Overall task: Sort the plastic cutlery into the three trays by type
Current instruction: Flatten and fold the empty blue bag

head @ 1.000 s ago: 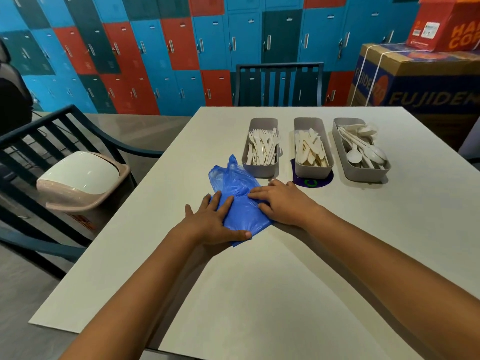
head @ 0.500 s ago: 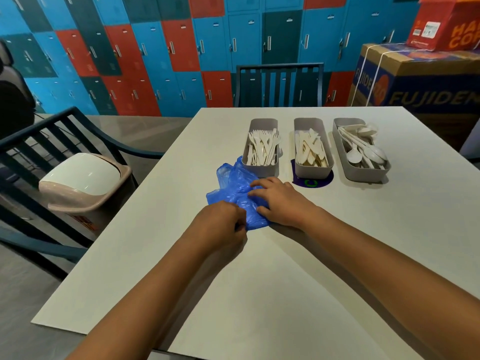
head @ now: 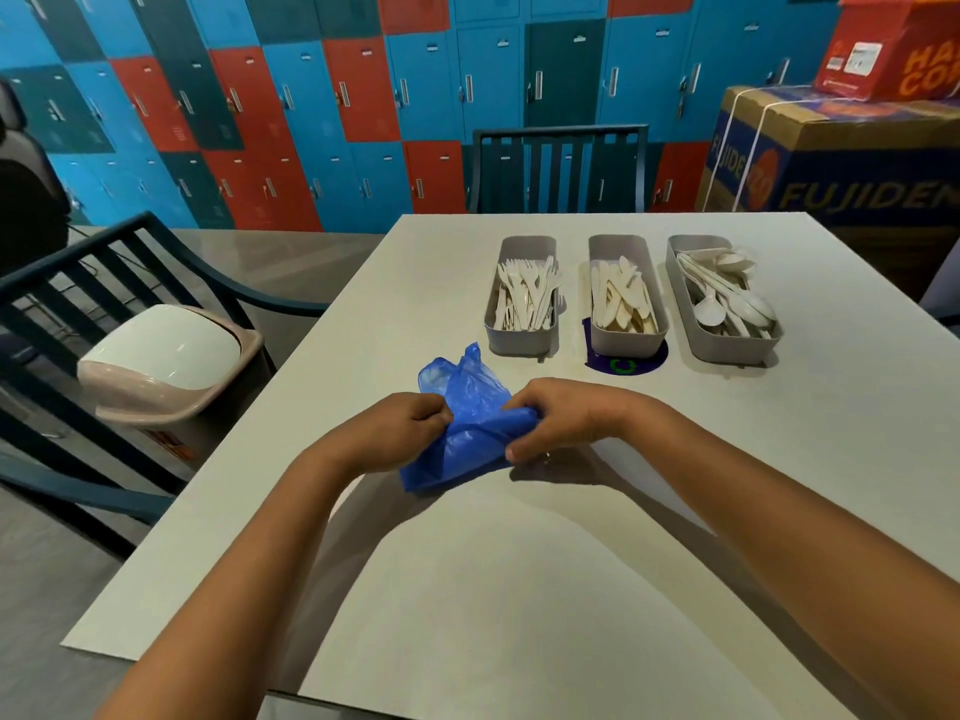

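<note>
Head view: both hands (head: 475, 428) grip blue bag (head: 467, 423); sorted trays (head: 522, 345) beyond.

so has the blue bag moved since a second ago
Yes. The blue bag lay flat under both palms; now it is bunched and lifted off the table, a little nearer the person and farther from the fork tray.

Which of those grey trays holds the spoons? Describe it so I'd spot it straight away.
Look at the white table, where three grey trays stand in a row on its far half, beyond the hands and the blue plastic bag. The spoon tray is the rightmost one. Unlike the fork tray and the knife tray, it shows round bowls and sits slightly angled.
</note>
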Demonstrator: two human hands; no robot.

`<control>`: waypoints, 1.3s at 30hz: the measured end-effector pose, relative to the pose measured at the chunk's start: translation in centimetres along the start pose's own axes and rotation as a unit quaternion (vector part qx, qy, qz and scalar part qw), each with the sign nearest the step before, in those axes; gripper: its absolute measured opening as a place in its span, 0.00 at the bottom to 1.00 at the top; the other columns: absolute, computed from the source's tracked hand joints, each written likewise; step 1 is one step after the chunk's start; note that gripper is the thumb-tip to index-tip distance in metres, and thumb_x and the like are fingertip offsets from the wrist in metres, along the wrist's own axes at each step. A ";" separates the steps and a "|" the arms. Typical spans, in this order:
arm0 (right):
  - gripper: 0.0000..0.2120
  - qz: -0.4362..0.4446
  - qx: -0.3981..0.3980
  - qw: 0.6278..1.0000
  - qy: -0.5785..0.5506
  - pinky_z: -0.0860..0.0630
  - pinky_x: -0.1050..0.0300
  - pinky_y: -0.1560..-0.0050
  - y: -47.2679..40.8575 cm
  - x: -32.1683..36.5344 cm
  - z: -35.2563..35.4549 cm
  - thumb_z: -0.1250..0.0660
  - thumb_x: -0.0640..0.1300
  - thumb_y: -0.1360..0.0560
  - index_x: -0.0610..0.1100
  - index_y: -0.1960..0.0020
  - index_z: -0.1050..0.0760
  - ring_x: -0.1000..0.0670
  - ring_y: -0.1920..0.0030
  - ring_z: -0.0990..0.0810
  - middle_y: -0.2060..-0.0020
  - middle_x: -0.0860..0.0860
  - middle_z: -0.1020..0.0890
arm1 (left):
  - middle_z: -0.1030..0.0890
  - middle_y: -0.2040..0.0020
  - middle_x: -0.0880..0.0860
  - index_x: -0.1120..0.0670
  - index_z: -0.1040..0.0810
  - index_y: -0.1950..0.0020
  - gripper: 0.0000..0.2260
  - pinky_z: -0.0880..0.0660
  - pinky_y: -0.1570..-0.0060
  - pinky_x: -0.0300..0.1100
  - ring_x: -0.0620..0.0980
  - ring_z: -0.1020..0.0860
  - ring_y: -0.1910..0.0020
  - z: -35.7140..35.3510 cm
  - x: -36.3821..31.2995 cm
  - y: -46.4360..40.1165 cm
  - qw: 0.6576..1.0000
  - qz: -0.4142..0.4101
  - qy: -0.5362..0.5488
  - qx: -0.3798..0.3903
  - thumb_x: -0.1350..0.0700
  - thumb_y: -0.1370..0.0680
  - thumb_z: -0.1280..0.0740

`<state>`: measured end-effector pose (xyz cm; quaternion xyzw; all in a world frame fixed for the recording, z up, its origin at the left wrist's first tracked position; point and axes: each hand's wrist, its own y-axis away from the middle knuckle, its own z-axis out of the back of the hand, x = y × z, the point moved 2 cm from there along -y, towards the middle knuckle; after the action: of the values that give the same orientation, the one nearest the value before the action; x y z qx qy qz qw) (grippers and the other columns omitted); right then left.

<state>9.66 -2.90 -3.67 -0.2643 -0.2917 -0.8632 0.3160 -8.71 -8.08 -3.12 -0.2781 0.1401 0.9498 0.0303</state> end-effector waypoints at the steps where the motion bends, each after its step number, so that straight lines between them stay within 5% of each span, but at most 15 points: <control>1: 0.11 -0.003 -0.023 1.000 -0.018 0.27 0.61 0.52 -0.1 0.0 0.0 0.31 0.46 0.25 0.46 0.45 0.23 0.53 0.56 0.23 0.55 0.51 0.20 | 0.25 0.59 0.55 0.62 0.27 0.54 0.13 0.34 0.57 0.43 0.52 0.30 0.60 0.0 0.2 -0.1 1.000 0.012 0.008 -0.011 0.55 0.18 0.45; 5: 0.17 -0.020 -0.100 0.993 -0.052 0.25 0.56 0.50 -0.7 -0.2 -0.4 0.35 0.50 0.23 0.43 0.38 0.24 0.51 0.54 0.22 0.49 0.46 0.19 | 0.21 0.49 0.57 0.60 0.24 0.43 0.14 0.29 0.51 0.45 0.54 0.24 0.53 -0.5 0.7 -0.5 0.998 0.049 0.016 -0.039 0.55 0.18 0.47; 8: 0.17 -0.012 -0.131 0.988 -0.076 0.27 0.58 0.49 -1.1 -0.3 -0.8 0.38 0.51 0.22 0.44 0.38 0.25 0.50 0.51 0.22 0.49 0.48 0.20 | 0.22 0.50 0.57 0.59 0.25 0.46 0.13 0.30 0.56 0.41 0.52 0.26 0.55 -0.8 0.9 -0.7 0.997 0.054 0.023 -0.046 0.55 0.17 0.47; 12: 0.15 -0.027 -0.164 0.985 -0.049 0.29 0.60 0.56 -1.5 -0.6 -1.0 0.38 0.51 0.22 0.43 0.41 0.24 0.50 0.55 0.23 0.53 0.48 0.21 | 0.20 0.56 0.53 0.58 0.23 0.51 0.18 0.29 0.58 0.39 0.49 0.25 0.61 -0.8 1.2 -0.9 0.993 0.062 0.095 -0.041 0.42 0.22 0.38; 17: 0.09 -0.006 -0.192 0.981 -0.036 0.30 0.62 0.59 -1.6 -0.5 -1.2 0.34 0.49 0.24 0.46 0.46 0.25 0.51 0.55 0.24 0.53 0.50 0.21 | 0.23 0.62 0.50 0.52 0.26 0.59 0.13 0.33 0.68 0.35 0.44 0.27 0.66 -0.8 1.4 -1.0 0.996 0.078 0.025 -0.047 0.44 0.28 0.29; 24: 0.13 -0.033 -0.230 0.973 -0.002 0.28 0.58 0.52 -2.0 -0.9 -0.8 0.38 0.37 0.24 0.45 0.40 0.30 0.49 0.52 0.25 0.49 0.47 0.24 | 0.24 0.63 0.49 0.53 0.27 0.59 0.18 0.33 0.67 0.37 0.45 0.28 0.66 -0.8 1.5 -1.4 0.991 0.114 0.013 -0.073 0.41 0.32 0.26; 30: 0.15 -0.014 -0.228 0.973 0.016 0.29 0.59 0.48 -2.1 -1.1 -0.7 0.36 0.35 0.26 0.48 0.42 0.28 0.50 0.46 0.28 0.43 0.49 0.30 | 0.28 0.51 0.46 0.47 0.27 0.52 0.15 0.29 0.57 0.41 0.46 0.27 0.54 -0.1 -0.1 -0.4 0.979 -0.012 -0.095 -0.182 0.46 0.32 0.25; 35: 0.13 0.002 -0.241 0.970 0.024 0.31 0.58 0.53 -2.1 -1.0 -0.6 0.36 0.34 0.26 0.49 0.48 0.32 0.49 0.51 0.30 0.48 0.51 0.34 | 0.27 0.56 0.43 0.45 0.23 0.50 0.15 0.28 0.56 0.38 0.45 0.26 0.56 -1.0 -1.3 0.2 0.989 -0.063 -0.124 -0.055 0.42 0.32 0.27; 39: 0.09 0.072 -0.239 0.964 0.088 0.33 0.61 0.44 -1.7 -1.2 -0.8 0.36 0.33 0.26 0.43 0.50 0.24 0.53 0.43 0.33 0.43 0.50 0.32 | 0.27 0.63 0.45 0.50 0.23 0.52 0.08 0.36 0.68 0.35 0.47 0.28 0.61 -1.2 -1.0 -0.1 0.979 -0.044 -0.186 -0.077 0.48 0.28 0.32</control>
<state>9.02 -1.88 -5.55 -0.2756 -0.0285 -0.9025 0.3298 -7.23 -8.28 -3.56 -0.1042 0.0457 0.9906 0.0764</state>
